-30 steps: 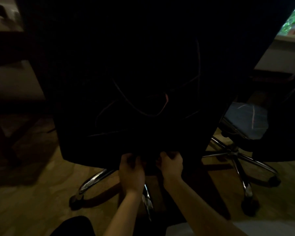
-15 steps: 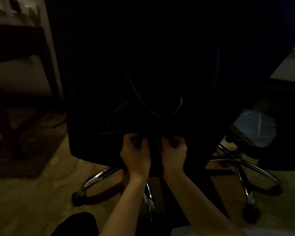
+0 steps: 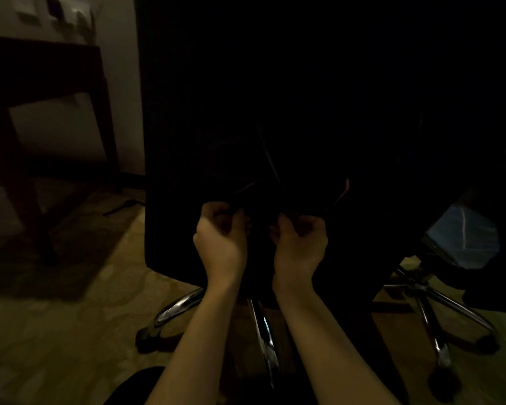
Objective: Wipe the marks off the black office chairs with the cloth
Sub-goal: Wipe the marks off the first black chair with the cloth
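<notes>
basically very dark shot. big black office chair fills the middle, back panel facing the camera, faint pinkish lines running across the lower part of it. both hands are up against the lower back of that chair, side by side, close but apart. left hand has fingers curled in, thumb up, seems to be pinching dark material at the chair surface; right hand same pose, fingers curled, gripping dark material too. cannot tell if what they grip is the cloth or the chair's own fabric, too dark. no cloth can be made out clearly. chrome star base of the chair shows below the hands, with a caster at the left end. second black chair at right, its chrome base on the floor, a bluish reflective patch just above it. dark wooden table at left against the wall. patterned beige floor underneath everything.
</notes>
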Available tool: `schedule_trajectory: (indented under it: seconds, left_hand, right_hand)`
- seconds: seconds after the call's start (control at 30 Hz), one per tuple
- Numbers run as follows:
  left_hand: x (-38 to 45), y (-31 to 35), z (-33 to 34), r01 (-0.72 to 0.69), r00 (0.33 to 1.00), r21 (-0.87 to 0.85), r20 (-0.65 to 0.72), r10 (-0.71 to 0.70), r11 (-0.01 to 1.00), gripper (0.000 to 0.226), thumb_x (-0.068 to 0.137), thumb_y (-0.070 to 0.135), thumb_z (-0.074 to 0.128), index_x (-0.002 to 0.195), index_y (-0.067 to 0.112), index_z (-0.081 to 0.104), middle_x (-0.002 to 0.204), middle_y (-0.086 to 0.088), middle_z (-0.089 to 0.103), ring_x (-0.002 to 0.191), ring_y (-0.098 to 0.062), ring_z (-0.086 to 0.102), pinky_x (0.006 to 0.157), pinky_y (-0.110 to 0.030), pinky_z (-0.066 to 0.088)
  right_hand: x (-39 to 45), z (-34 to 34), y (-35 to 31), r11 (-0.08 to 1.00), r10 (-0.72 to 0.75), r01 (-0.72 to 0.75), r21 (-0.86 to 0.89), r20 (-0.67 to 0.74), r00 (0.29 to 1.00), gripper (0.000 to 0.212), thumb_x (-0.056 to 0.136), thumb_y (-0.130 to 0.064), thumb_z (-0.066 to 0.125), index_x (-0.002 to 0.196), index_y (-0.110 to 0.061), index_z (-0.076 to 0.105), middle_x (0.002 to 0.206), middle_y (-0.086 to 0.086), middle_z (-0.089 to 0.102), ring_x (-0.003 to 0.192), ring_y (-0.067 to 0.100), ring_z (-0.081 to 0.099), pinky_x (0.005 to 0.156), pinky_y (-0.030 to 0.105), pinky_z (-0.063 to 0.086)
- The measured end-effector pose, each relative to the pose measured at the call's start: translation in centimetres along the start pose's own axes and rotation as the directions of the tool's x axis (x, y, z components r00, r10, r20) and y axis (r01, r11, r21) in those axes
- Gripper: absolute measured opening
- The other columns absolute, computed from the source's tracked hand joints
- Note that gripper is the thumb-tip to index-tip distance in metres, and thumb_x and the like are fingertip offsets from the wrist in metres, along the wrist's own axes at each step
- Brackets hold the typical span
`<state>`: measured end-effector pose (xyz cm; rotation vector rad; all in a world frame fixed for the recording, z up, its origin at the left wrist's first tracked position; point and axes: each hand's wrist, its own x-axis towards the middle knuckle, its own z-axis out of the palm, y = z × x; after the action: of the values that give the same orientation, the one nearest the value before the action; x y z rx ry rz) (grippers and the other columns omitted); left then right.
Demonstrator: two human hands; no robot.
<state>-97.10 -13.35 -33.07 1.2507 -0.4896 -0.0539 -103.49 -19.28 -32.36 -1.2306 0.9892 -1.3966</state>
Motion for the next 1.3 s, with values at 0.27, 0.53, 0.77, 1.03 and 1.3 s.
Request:
schedule_trajectory:
  seconds: [0.27,0.53,0.77,1.03,1.3]
  left_hand:
    - [-3.2,-7.4,-3.9,0.309,0.951,0.061,0.015,-0.31,0.949,0.023,0.088,0.006,0.068,0.099,0.024,0.059,0.095,0.006,0.066,0.095,-0.013,0.065,0.075,-0.024,0.05]
    - [1.6,-2.1,-3.4,0.213,0.975,-0.023,-0.065,-0.214,0.977,0.019,0.089,0.013,0.067,0.091,0.03,0.058,0.093,0.003,0.066,0.089,-0.013,0.066,0.078,-0.035,0.057]
    - [3.8,-2.1,-5.4,0.171,0.983,0.027,-0.067,-0.169,0.985,0.018,0.09,0.011,0.066,0.097,0.027,0.06,0.093,0.004,0.066,0.088,-0.01,0.066,0.077,-0.032,0.056]
    - [0.2,-7.8,-7.8,0.578,0.798,-0.105,-0.134,-0.587,0.809,0.033,0.09,0.013,0.067,0.117,0.01,0.049,0.095,-0.004,0.066,0.086,-0.017,0.066,0.07,-0.03,0.053]
    - [1.2,-4.8,-7.1,0.62,0.783,-0.094,0.012,-0.622,0.779,0.016,0.099,0.016,0.052,0.088,0.012,0.063,0.089,-0.013,0.069,0.077,-0.019,0.063,0.064,-0.031,0.049]
  right_hand:
    - [-5.0,0.6,9.5,0.93,0.365,-0.368,0.012,-0.151,0.919,0.02,0.082,-0.013,0.075,0.095,-0.012,0.059,0.098,0.008,0.066,0.102,0.034,0.064,0.093,0.052,0.05]
    - [-3.6,4.2,2.7,0.94,0.306,-0.294,0.172,-0.044,0.951,0.01,0.09,-0.007,0.065,0.083,-0.014,0.063,0.086,0.01,0.07,0.074,0.018,0.069,0.064,0.031,0.057]
    - [-4.4,6.4,3.5,0.988,0.151,-0.151,0.019,-0.003,0.989,0.011,0.086,-0.02,0.071,0.084,-0.029,0.064,0.085,-0.006,0.07,0.079,0.01,0.069,0.075,0.037,0.059]
    - [-8.0,5.7,9.7,0.883,0.458,-0.456,0.113,0.011,0.889,0.015,0.093,0.001,0.057,0.106,-0.005,0.062,0.104,0.021,0.068,0.096,0.035,0.067,0.085,0.055,0.053]
    - [-7.9,6.4,6.7,0.921,0.378,-0.372,0.113,-0.037,0.925,0.022,0.09,-0.001,0.063,0.087,-0.023,0.062,0.096,0.012,0.069,0.095,0.031,0.066,0.084,0.052,0.055]
